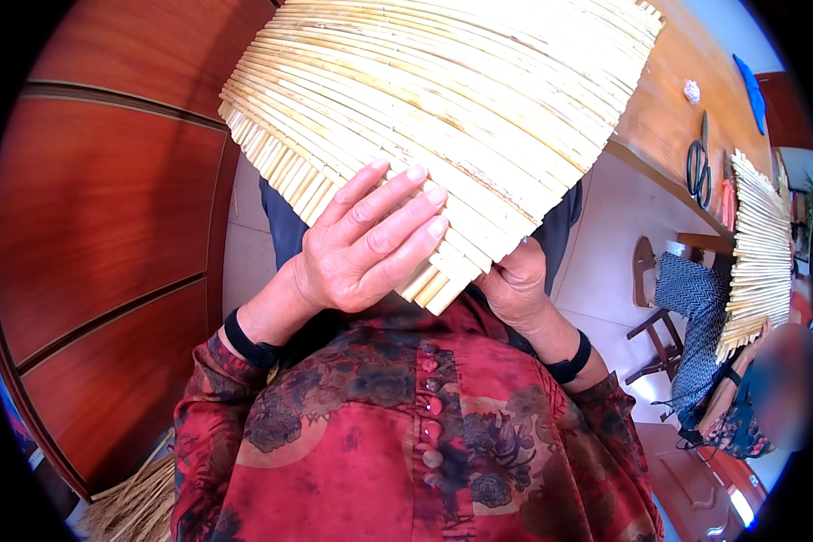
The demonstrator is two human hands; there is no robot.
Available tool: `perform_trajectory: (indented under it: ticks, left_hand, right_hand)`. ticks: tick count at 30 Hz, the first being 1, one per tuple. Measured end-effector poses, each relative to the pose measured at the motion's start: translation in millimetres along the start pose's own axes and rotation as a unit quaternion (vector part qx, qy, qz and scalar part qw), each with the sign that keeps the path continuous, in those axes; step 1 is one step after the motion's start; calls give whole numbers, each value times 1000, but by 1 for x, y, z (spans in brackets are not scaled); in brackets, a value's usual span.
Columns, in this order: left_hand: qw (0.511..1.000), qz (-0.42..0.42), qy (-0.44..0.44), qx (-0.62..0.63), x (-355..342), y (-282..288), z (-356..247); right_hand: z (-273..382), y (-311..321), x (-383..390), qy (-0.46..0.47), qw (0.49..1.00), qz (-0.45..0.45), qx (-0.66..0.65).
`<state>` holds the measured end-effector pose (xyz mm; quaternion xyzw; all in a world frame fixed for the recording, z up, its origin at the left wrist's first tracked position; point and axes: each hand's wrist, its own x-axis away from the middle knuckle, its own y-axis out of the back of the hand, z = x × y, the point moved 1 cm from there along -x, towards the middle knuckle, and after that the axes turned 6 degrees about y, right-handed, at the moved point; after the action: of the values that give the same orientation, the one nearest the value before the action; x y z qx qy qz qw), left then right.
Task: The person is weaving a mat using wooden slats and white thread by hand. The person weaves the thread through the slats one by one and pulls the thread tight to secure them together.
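Note:
A fan-shaped mat of pale stalks [443, 108], bound side by side, spreads in front of me, its narrow corner toward my chest. Across its near left part my left hand [368, 237] lies with straight fingers on the upper face; the thumb is out of sight. At the near right edge my right hand [518, 275] is curled round the rim by the corner, with most of its fingers hidden beneath the stalks. Along the left edge a second layer of shorter stalk ends [285, 172] shows below the top one.
To the right, a wooden table [668, 135] bears black-handled scissors [698, 167], a small whitish lump [692, 91] and a blue item [750, 95]. Another person [723, 397] sits there with a second stalk mat [757, 253]. A reddish cabinet [108, 226] stands left, a straw broom [135, 501] below.

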<state>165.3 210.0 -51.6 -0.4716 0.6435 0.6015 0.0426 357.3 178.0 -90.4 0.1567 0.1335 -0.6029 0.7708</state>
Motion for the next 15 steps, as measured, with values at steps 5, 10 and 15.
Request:
perform_trajectory:
  ticks: [5,10,15]
  left_hand:
    - [1000,25,-6,5,1,-3,-1]
    - [999,39,-6,7,0,-8,-4]
    - [999,32,-8,-5,2,-11,-5]
  right_hand:
    - [-5,0,4,-16,999,-12,-44]
    - [1,2,9,-86,996,-16,-36]
    - [-9,-1,20,-117,981,-55,-145]
